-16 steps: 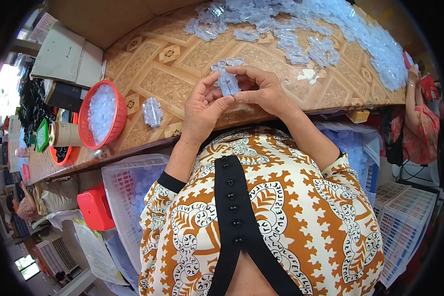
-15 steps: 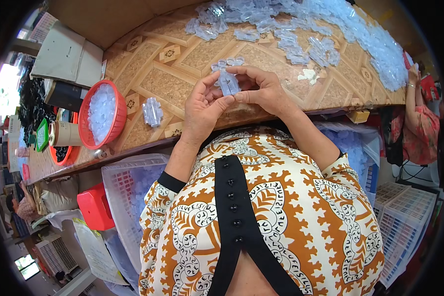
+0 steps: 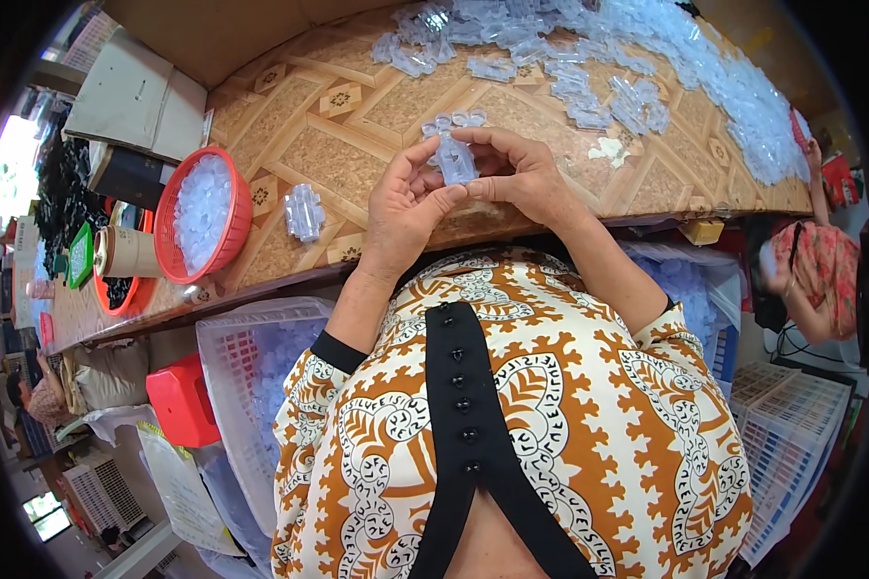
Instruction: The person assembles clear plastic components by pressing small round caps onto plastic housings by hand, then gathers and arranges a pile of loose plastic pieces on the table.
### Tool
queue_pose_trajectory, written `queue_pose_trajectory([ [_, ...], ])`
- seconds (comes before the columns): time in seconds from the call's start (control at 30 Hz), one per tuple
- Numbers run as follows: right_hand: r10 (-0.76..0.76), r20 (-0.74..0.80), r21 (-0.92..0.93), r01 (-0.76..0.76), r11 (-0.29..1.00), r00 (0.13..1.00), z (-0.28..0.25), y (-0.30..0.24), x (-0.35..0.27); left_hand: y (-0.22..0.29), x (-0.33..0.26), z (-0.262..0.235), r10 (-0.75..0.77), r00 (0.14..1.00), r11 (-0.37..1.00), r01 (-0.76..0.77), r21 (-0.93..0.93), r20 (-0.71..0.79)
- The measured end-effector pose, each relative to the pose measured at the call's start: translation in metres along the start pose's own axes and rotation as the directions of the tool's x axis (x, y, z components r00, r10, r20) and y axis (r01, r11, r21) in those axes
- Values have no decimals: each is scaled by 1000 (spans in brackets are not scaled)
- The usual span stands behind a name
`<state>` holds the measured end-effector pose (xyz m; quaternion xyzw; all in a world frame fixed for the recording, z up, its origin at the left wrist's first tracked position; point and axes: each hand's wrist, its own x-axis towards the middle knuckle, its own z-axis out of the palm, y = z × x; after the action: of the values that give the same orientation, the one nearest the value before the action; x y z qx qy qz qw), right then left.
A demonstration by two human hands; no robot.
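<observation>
Between my two hands, over the table's front edge, is a clear plastic part (image 3: pixel 458 162) with a flat body. My left hand (image 3: pixel 404 198) pinches its left side with thumb and fingertips. On the other side my right hand (image 3: pixel 526 179) grips it, thumb at the lower end and index finger near the top. Small round clear pieces (image 3: pixel 454 121) show just beyond my fingertips; whether they belong to the held part I cannot tell. A small group of clear plastic parts (image 3: pixel 304 212) lies on the table to the left.
A red basket (image 3: pixel 242 217) of small translucent pieces stands at the left. Clear parts (image 3: pixel 734 87) are heaped along the far right of the patterned table (image 3: pixel 357 145). White scraps (image 3: pixel 608 151) lie right of my hands. Crates (image 3: pixel 217 362) flank my lap. Another person (image 3: pixel 821 270) is at far right.
Both hands keep their hold on the clear plastic part, with barely any shift. The whole view has moved slightly. At the far right, the other person's arm has lowered.
</observation>
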<state>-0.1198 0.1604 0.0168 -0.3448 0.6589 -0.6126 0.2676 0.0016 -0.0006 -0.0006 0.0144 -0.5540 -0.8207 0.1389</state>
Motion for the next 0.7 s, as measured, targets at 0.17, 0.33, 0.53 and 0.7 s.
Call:
queue_pose_trajectory([
  [0.17, 8, -8, -30, -8, 1000, 1000, 1, -3, 0, 1, -1, 0, 20, 1000, 1000, -20, 15, 2],
  [0.33, 2, -13, -39, -2, 999, 1000, 1, 0, 0, 1, -1, -1, 12, 1000, 1000, -12, 25, 6],
  [0.53, 8, -9, -19, -9, 1000, 1000, 2, -1, 0, 3, -2, -1, -1, 1000, 1000, 1, 15, 3],
  [0.7, 14, -13, -59, -15, 998, 1000, 2, 0, 0, 3, -2, -1, 7, 1000, 1000, -7, 16, 5],
])
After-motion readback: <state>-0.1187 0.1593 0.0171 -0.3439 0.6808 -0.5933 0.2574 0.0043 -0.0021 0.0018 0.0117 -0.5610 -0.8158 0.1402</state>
